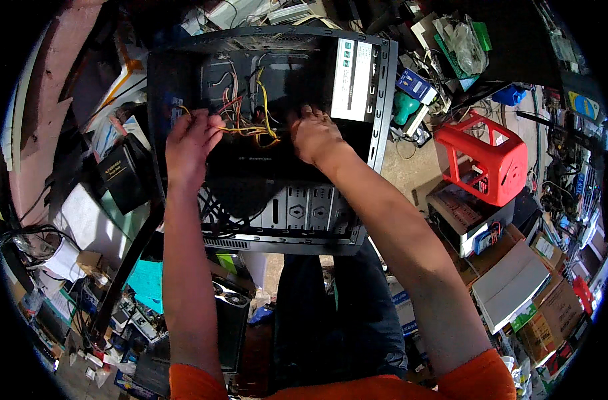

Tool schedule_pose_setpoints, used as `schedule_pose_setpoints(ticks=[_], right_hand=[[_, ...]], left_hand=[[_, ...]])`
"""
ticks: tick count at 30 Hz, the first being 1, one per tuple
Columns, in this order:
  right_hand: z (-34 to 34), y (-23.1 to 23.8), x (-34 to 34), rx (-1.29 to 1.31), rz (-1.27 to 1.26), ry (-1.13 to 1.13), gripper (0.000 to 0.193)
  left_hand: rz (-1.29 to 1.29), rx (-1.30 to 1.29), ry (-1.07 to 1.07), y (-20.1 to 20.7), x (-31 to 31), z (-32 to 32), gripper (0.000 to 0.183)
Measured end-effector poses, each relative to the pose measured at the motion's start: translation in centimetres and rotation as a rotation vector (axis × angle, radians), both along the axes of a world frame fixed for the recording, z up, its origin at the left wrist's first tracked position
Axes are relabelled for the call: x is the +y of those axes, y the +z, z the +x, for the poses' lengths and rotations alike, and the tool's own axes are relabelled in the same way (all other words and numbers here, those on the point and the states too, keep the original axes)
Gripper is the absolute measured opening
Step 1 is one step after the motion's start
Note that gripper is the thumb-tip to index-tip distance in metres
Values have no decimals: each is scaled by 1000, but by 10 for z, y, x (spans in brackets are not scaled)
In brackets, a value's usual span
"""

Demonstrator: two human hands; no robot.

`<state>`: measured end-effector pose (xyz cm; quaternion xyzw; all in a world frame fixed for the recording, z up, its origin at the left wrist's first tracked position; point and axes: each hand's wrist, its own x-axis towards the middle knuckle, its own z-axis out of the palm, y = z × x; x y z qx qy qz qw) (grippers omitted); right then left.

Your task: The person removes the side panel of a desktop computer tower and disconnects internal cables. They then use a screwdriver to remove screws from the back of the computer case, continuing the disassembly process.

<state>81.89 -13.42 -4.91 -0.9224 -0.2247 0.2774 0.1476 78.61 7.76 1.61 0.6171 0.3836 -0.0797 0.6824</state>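
Inside an open, boxy black metal computer case, just past the person's dark trousers, a loose bunch of thin yellow and red wires sits between the two hands. Its long way goes from side to side, from the left hand over toward the right hand, while some of the wires bend up to the far side of the case. The left hand has its thumb and finger pinching the bunch at its left end, so it is the nearer one. The right hand is just past the other end, with its fingers bent into the dark part of the case, so I cannot tell if they hold anything. A white paper label is on the case, up and to the right of the right hand. Some black cables lie low in the case, near the left wrist. Off to the right, a red plastic stool is tipped on its side.
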Motion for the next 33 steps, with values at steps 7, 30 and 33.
schedule_pose_setpoints(ticks=[7,30,33], right_hand=[[12,11,4,133,117,-151,24],[-16,104,-93,583,1225,-979,23],[-11,107,-84,627,1204,-959,25]], left_hand=[[1043,-22,-484,1,-20,-8,34],[591,-35,-724,-4,-64,11,13],[284,-166,-889,-20,-85,8,29]])
